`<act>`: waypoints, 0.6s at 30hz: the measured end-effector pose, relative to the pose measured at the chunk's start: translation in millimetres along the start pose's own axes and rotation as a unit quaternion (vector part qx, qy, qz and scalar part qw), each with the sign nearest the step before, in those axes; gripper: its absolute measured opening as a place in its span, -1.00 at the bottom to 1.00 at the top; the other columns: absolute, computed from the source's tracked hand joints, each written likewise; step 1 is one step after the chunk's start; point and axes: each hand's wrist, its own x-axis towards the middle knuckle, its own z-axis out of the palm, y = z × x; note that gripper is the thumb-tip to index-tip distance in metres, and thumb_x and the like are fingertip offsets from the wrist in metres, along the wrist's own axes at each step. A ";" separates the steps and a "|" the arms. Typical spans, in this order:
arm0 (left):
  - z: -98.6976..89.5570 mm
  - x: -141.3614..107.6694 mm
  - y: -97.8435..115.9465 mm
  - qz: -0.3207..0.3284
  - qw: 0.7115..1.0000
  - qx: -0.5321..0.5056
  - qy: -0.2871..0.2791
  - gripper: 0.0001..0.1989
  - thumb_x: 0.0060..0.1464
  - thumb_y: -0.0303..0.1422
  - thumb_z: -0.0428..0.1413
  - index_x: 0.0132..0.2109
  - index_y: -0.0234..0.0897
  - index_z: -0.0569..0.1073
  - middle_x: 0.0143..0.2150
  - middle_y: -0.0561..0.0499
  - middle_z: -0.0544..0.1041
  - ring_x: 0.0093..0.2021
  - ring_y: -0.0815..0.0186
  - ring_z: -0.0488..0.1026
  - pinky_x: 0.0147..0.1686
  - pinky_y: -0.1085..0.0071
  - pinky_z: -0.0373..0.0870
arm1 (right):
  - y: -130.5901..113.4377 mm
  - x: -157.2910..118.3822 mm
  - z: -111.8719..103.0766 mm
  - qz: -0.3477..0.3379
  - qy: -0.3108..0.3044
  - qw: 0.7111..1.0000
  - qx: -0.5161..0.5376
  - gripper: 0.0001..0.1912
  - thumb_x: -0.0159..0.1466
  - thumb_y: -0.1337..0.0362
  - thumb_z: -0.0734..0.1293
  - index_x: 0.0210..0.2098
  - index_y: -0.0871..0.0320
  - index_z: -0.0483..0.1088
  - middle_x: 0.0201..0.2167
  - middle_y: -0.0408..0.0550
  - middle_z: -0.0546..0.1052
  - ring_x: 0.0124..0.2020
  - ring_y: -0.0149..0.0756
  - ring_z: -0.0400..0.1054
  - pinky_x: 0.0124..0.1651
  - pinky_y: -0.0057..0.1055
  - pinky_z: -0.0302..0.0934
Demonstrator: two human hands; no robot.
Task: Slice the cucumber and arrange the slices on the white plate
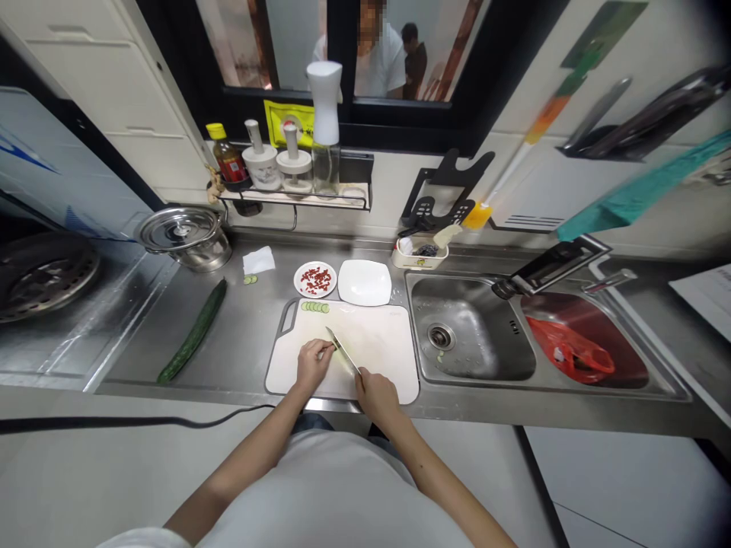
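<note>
A white cutting board [371, 373] with a grey handle lies on the steel counter before me. My right hand [378, 396] is closed round the handle of a kitchen knife [343, 352], whose blade slants up to the left over the board. Close beside the blade, my left hand [313, 365] has its fingers pinched together; what they hold is too small to make out. A short row of cucumber slices [315, 307] rests at the board's upper left. Behind the board stand a plate of chopped red pieces [316, 280] and a bare white plate [364, 282].
Left of the board lies a whole cucumber [193, 332], near a lidded steel pot [186, 236] and white paper [259, 260]. To the right is a double sink [477, 365] with a red plastic bag [574, 354]. A bottle rack [297, 199] hangs at the back.
</note>
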 end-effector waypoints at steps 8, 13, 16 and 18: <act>-0.8 1.9 -0.3 0.003 1.000 0.006 -0.019 -0.83 0.15 -0.30 0.07 -0.22 -0.24 0.52 -0.26 -0.03 0.56 -0.25 0.28 0.46 -0.17 0.32 0.34 | -1.4 1.2 -0.1 -0.002 -0.001 1.000 0.009 -0.65 0.41 0.23 0.00 -0.12 0.15 0.37 -0.32 0.05 0.56 -0.25 -0.23 0.46 -0.30 -0.43 0.08; -4.8 3.7 2.6 0.038 0.997 0.028 -0.063 -0.84 0.16 -0.35 0.04 -0.17 -0.22 0.49 -0.22 -0.05 0.53 -0.16 0.26 0.43 -0.11 0.31 0.32 | 2.6 0.3 -6.3 0.029 -0.021 0.999 0.022 -0.65 0.40 0.22 0.02 -0.08 0.15 0.38 -0.30 0.06 0.56 -0.22 -0.23 0.45 -0.30 -0.44 0.07; -8.8 6.5 5.3 0.016 0.998 0.023 -0.057 -0.88 0.14 -0.34 0.05 -0.31 -0.24 0.46 -0.32 -0.01 0.50 -0.24 0.28 0.41 -0.18 0.35 0.31 | 8.1 1.0 -8.1 0.050 -0.030 0.998 0.029 -0.64 0.40 0.21 0.03 -0.03 0.14 0.37 -0.28 0.06 0.57 -0.22 -0.23 0.45 -0.29 -0.43 0.07; -11.7 14.4 4.7 -0.038 0.999 -0.008 -0.021 -0.88 0.12 -0.32 0.07 -0.34 -0.24 0.43 -0.39 0.03 0.48 -0.31 0.31 0.40 -0.24 0.40 0.31 | 12.4 2.5 -8.1 0.052 -0.036 0.997 0.039 -0.64 0.40 0.21 0.03 -0.03 0.14 0.38 -0.28 0.05 0.57 -0.22 -0.25 0.45 -0.29 -0.45 0.06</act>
